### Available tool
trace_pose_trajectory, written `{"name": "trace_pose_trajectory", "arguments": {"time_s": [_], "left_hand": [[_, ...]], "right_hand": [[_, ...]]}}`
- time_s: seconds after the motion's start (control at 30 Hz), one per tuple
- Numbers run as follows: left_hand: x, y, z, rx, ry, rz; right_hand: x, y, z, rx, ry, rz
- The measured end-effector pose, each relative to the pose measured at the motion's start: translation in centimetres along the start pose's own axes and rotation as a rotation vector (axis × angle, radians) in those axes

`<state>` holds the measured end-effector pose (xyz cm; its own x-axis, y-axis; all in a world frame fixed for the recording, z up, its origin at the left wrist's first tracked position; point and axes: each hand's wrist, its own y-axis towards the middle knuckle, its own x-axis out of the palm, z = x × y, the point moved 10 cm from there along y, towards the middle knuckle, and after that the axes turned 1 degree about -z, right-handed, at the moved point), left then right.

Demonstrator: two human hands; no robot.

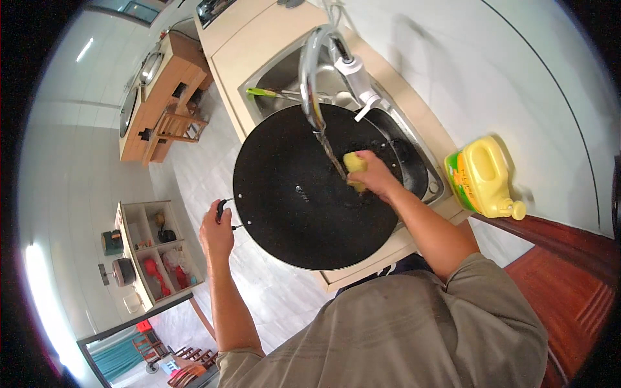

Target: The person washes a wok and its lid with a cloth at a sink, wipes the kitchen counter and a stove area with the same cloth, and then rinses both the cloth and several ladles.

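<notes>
A large black wok lies over the steel double sink, its inside facing me. My left hand grips the black side handle at its left. In my right hand is a yellow sponge, pressed against the wok's inner surface on the right. Water runs from the chrome faucet and lands beside the sponge. A white fitting with a lever is on the faucet. A green-handled utensil rests in the far basin.
A yellow jug of detergent stands on the counter at the right, near the wall. A dark pan sits in the sink, partly under the wok. Wooden furniture and an open shelf unit are to the left.
</notes>
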<state>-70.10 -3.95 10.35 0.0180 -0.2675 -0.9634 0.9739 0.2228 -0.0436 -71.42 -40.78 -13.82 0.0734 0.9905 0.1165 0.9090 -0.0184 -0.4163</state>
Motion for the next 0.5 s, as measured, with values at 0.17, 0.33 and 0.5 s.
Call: {"name": "trace_pose_trajectory", "arguments": {"time_s": [0.17,0.33,0.5], "left_hand": [[1.3,-4.7,14.8,0.549,-0.125,0.205],[21.3,-5.3,18.4,-0.209,-0.918,-0.753],[27.4,-1.2,22.1,-0.305,-1.263,-0.669]], "right_hand": [[1.8,-0.5,-2.0,-0.099,0.125,-0.013],[3.6,-1.7,-6.9,-0.323,-0.14,0.096],[-0.9,-3.2,-7.8,-0.649,-0.235,0.291]]}}
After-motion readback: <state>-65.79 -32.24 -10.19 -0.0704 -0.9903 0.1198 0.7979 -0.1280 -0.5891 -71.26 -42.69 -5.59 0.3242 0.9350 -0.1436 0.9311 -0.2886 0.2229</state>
